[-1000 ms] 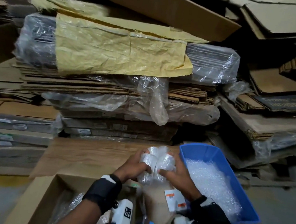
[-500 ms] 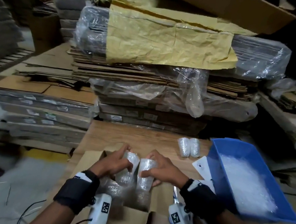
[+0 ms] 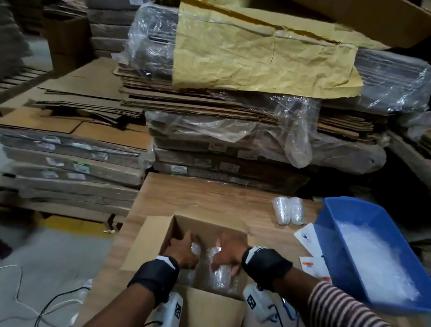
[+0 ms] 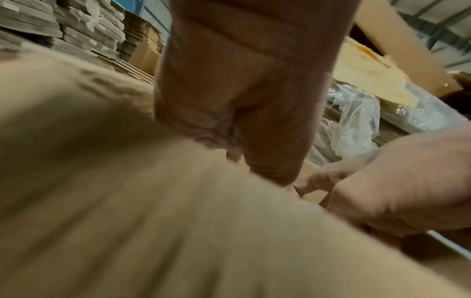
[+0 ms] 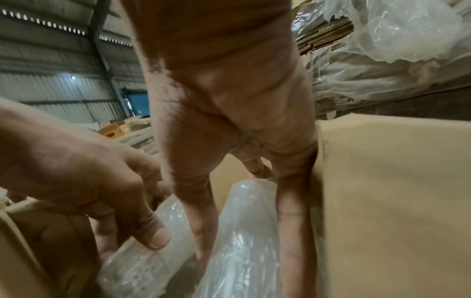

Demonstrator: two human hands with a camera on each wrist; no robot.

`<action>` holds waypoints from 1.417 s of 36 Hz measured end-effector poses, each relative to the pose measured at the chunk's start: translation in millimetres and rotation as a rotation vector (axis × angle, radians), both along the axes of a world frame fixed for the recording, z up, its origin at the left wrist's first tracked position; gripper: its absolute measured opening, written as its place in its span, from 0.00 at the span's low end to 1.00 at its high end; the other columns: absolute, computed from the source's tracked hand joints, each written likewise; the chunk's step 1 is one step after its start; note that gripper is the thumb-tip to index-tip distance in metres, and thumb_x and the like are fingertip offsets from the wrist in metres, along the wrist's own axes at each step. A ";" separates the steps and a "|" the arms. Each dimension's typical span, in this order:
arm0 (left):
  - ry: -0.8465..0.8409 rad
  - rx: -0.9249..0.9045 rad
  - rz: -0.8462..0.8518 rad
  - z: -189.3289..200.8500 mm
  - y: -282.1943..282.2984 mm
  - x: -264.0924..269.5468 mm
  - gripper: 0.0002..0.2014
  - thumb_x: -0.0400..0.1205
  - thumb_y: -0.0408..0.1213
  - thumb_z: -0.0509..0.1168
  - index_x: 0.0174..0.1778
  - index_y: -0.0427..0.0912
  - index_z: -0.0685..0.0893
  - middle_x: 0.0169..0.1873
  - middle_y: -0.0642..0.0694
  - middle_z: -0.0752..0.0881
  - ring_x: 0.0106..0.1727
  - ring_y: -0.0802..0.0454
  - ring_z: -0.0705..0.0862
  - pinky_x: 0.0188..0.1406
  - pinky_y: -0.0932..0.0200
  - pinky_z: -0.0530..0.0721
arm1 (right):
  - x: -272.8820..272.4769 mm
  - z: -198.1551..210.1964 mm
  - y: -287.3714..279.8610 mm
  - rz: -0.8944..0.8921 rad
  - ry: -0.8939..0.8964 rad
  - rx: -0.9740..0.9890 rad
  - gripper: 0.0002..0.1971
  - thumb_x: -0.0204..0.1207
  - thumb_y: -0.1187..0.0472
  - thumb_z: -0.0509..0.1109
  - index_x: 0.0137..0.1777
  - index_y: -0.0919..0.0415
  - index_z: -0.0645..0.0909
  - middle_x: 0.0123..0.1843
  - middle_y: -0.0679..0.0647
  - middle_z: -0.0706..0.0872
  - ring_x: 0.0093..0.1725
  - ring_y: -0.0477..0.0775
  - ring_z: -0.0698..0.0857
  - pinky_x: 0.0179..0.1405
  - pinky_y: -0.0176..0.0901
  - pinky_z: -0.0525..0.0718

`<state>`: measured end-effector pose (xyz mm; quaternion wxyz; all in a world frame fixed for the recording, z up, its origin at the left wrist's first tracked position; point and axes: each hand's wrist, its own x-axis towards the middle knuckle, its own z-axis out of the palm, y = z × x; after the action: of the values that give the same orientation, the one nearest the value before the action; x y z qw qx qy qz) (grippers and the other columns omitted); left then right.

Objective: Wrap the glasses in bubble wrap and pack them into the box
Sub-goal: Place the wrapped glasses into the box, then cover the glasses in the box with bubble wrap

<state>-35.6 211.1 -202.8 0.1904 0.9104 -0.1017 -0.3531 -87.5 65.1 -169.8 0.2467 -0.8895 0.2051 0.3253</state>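
Observation:
An open cardboard box stands on the wooden table, low in the head view. Both hands are down inside it. My left hand grips one bubble-wrapped glass, and my right hand grips a second wrapped glass beside it. In the right wrist view the right fingers curl round that wrapped glass, next to the box wall. The left hand holds its wrapped glass there with the thumb on top. In the left wrist view a blurred box flap hides the glasses.
Two more wrapped glasses lie on the table behind the box. A blue bin holding bubble wrap sits at the right, with paper slips beside it. Stacks of flat cardboard rise behind the table. Cables trail on the floor at the left.
Both hands have carried the two wrapped glasses from above the table down into the box. Two other wrapped glasses stayed on the table.

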 end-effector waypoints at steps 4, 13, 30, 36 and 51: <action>0.000 0.010 -0.011 -16.0 6.2 -2.2 0.36 0.81 0.36 0.71 0.82 0.46 0.62 0.77 0.31 0.73 0.73 0.33 0.80 0.67 0.49 0.82 | 3.7 -16.8 1.4 0.065 0.008 -0.120 0.38 0.72 0.55 0.83 0.78 0.63 0.69 0.69 0.63 0.82 0.28 0.54 0.78 0.37 0.52 0.88; 0.025 0.002 -0.070 -37.1 13.9 -7.4 0.30 0.79 0.31 0.73 0.76 0.45 0.70 0.71 0.34 0.80 0.70 0.40 0.82 0.60 0.56 0.82 | 4.7 -32.8 -5.2 0.087 0.081 0.040 0.23 0.77 0.61 0.80 0.68 0.60 0.75 0.74 0.65 0.82 0.43 0.58 0.87 0.33 0.42 0.90; -0.056 -0.066 -0.002 -41.4 17.3 -2.7 0.24 0.84 0.33 0.65 0.79 0.44 0.76 0.74 0.33 0.78 0.72 0.37 0.82 0.68 0.53 0.82 | 3.3 -17.6 6.2 0.163 0.215 -0.124 0.13 0.89 0.69 0.59 0.40 0.70 0.74 0.40 0.62 0.77 0.33 0.55 0.91 0.07 0.35 0.73; -0.088 -0.049 0.023 -33.9 14.9 -5.0 0.23 0.85 0.36 0.64 0.77 0.41 0.73 0.75 0.33 0.76 0.75 0.35 0.78 0.72 0.50 0.79 | -2.1 -11.3 8.4 0.218 0.158 -0.144 0.06 0.88 0.71 0.57 0.52 0.70 0.76 0.40 0.63 0.79 0.13 0.54 0.77 0.05 0.35 0.70; -0.355 -0.349 0.050 24.7 -14.8 -17.3 0.03 0.79 0.41 0.72 0.46 0.48 0.88 0.42 0.51 0.91 0.46 0.51 0.90 0.49 0.56 0.90 | -24.1 38.6 -56.5 -0.064 -0.168 0.288 0.09 0.84 0.68 0.63 0.51 0.61 0.86 0.41 0.61 0.93 0.37 0.52 0.93 0.53 0.53 0.93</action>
<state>-52.8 196.3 -178.1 0.3326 0.9136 -0.1706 -0.1598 -111.6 8.5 -131.2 0.3979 -0.8621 0.1634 0.2680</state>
